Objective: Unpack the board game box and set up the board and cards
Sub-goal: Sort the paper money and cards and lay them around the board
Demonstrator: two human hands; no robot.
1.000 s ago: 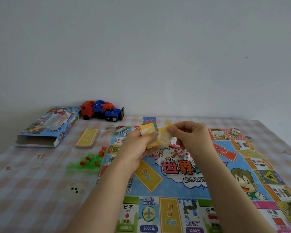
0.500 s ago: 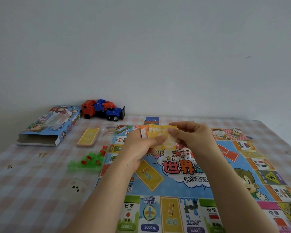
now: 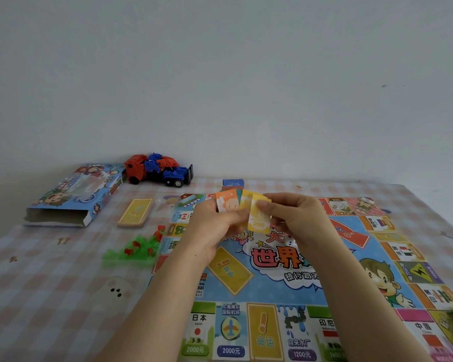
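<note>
Board game box [image 3: 73,197] is seen in the upper left of the frame, lying flat on the checked tablecloth [image 3: 50,296], near end open, cartoon print on a blue ground. One box is counted.

Board [image 3: 285,288] is laid flat and unfolded across the centre and lower right: blue middle with large red characters, a cartoon child, and a border of property squares with flags and prices. One board is counted. One yellow card slot [image 3: 229,269] and one red card slot [image 3: 351,232] are printed on it.

Cards [image 3: 228,205] are held fanned above the board's far half, at frame centre. Four are made out: one orange, one teal edge, two yellow. The exact number cannot be told.

Left hand [image 3: 212,231] is closed on the fan from below, thumb pressed across the card faces. Right hand [image 3: 296,220] is pinched on the front yellow card, thumb on its face, fingers behind.

One yellow deck [image 3: 135,212] lies on the cloth just right of the box. One pile of green and red pieces [image 3: 136,248] sits at the board's left edge. One white die [image 3: 289,241] is partly seen under the right hand. One small blue stack [image 3: 233,182] lies beyond the board. One red and blue toy truck [image 3: 158,172] is parked beside the box's far end.
</note>
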